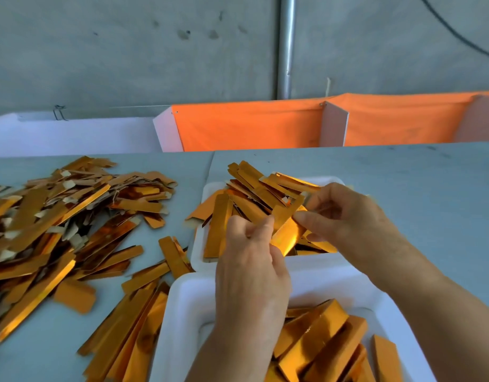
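Both hands hold one gold strip [286, 232] over the far tray [197, 252], near the middle of the view. The left hand [251, 260] comes up from below, its back to the camera. Its thumb and fingers [265, 224] are curled and pinch the left edge of the strip. The right hand [345, 216] reaches in from the right, and its thumb and fingers [304, 216] pinch the upper right part. The strip lies slanted between the two hands, shiny side up, and catches a bright glare. It hangs just above the other strips in that tray; I cannot tell whether it touches them.

The far tray is white foam and holds a loose heap of gold pieces [246, 186], some jutting past its far rim. The near tray [182, 299], also white foam, lies just in front of it and holds more gold pieces [320, 334], stacked roughly side by side. The left forearm crosses over this tray.

Both trays stand on a grey desk [417, 175]. To the left a big pile [58, 216] of gold strips spreads over the desk, many showing pale paper tabs. A few loose ones [133, 326] lie between the pile and the near tray.

Behind the desk hangs an orange cloth [251, 125] on white boards, with a grey wall [127, 51] and a metal pole [287, 45] beyond.
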### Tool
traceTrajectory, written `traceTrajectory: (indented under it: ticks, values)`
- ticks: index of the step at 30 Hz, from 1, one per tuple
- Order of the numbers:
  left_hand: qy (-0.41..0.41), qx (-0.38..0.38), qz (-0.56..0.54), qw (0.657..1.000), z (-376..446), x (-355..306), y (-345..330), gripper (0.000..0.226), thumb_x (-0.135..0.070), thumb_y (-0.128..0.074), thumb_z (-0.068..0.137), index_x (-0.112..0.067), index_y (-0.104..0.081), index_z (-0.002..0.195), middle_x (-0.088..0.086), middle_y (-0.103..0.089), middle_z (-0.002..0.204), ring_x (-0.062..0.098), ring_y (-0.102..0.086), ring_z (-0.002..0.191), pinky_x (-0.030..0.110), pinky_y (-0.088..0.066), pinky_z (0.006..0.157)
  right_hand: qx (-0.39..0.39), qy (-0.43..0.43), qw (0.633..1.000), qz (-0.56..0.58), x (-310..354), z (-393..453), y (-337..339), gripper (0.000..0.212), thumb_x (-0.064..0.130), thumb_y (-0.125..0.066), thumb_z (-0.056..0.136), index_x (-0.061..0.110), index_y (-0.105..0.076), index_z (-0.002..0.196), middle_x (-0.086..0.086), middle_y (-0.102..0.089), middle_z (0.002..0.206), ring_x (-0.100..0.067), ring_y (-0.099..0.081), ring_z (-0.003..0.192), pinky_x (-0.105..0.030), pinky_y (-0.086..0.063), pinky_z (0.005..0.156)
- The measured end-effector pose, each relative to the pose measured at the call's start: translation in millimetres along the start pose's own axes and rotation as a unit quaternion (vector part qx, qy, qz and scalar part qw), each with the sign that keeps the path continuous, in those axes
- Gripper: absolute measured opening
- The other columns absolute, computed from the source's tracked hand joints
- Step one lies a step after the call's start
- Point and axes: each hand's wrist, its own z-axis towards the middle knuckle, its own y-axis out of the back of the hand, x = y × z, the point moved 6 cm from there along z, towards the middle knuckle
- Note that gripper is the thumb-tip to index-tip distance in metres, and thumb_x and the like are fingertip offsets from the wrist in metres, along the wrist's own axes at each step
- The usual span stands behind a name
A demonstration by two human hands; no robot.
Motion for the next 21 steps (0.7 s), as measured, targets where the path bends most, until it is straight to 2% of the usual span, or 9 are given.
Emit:
traceTrajectory:
  ticks: [4, 7, 10, 14, 17, 21]
  values:
    - [-0.033, -0.008, -0.004, 0.999, -2, -4, -1, 0.045, -0.027, -0.042, 0.097, -0.028, -0.041, 0.141, -0.013, -0.03, 0.102, -0.003, -0.038, 0.079, 0.001, -0.034, 0.064, 0.084, -0.097, 0.983, 0.128, -17, 1, -8, 0.014, 0.015, -0.074, 0.079, 0.011, -0.064, 0.089, -0.011, -0.071, 0.088, -0.02, -0.072, 0.08, -0.032, -0.059, 0.072]
    - [-0.034, -0.001, -0.008, 0.999, -1, -3, -3, 0.047, -0.037, -0.044, 0.095, -0.03, -0.04, 0.142, -0.013, -0.028, 0.104, -0.002, -0.038, 0.082, 0.003, -0.036, 0.065, 0.137, -0.127, 0.966, 0.178, -22, 1, -12, 0.023, 0.018, -0.076, 0.072, 0.009, -0.065, 0.09, -0.013, -0.072, 0.094, -0.023, -0.072, 0.086, -0.033, -0.058, 0.075]
    - [-0.045, 0.019, 0.012, 0.999, -1, -2, -7, 0.06, -0.044, -0.049, 0.092, -0.034, -0.027, 0.147, -0.012, -0.025, 0.102, 0.003, -0.037, 0.091, 0.013, -0.041, 0.076, 0.158, -0.116, 0.962, 0.191, -20, 1, -11, 0.023, 0.024, -0.075, 0.061, 0.012, -0.067, 0.08, -0.014, -0.073, 0.091, -0.024, -0.072, 0.086, -0.033, -0.058, 0.076]
    - [-0.051, 0.036, 0.045, 0.997, -1, -3, -13, 0.069, -0.047, -0.048, 0.093, -0.033, -0.01, 0.149, -0.014, -0.022, 0.103, 0.002, -0.033, 0.097, 0.013, -0.035, 0.075, 0.199, -0.111, 0.958, 0.174, -17, -3, -15, 0.022, 0.021, -0.074, 0.065, 0.011, -0.069, 0.085, -0.01, -0.073, 0.086, -0.022, -0.072, 0.083, -0.03, -0.058, 0.072]
    - [-0.067, 0.039, 0.061, 0.995, -2, -4, -18, 0.071, -0.05, -0.042, 0.093, -0.03, -0.004, 0.149, -0.01, -0.031, 0.116, 0.004, -0.034, 0.108, 0.014, -0.032, 0.079, 0.184, -0.121, 0.962, 0.158, -18, -2, -14, 0.013, 0.007, -0.073, 0.074, 0.006, -0.066, 0.085, -0.012, -0.07, 0.081, -0.026, -0.072, 0.077, -0.036, -0.059, 0.075]
    - [-0.073, 0.045, 0.107, 0.991, -2, -3, -23, 0.072, -0.05, -0.037, 0.095, -0.023, 0.001, 0.15, -0.008, -0.039, 0.128, 0.01, -0.034, 0.117, 0.022, -0.035, 0.095, 0.151, -0.141, 0.961, 0.184, -21, 0, -11, 0.009, 0.0, -0.069, 0.079, 0.006, -0.063, 0.083, -0.009, -0.068, 0.077, -0.02, -0.071, 0.073, -0.033, -0.06, 0.073]
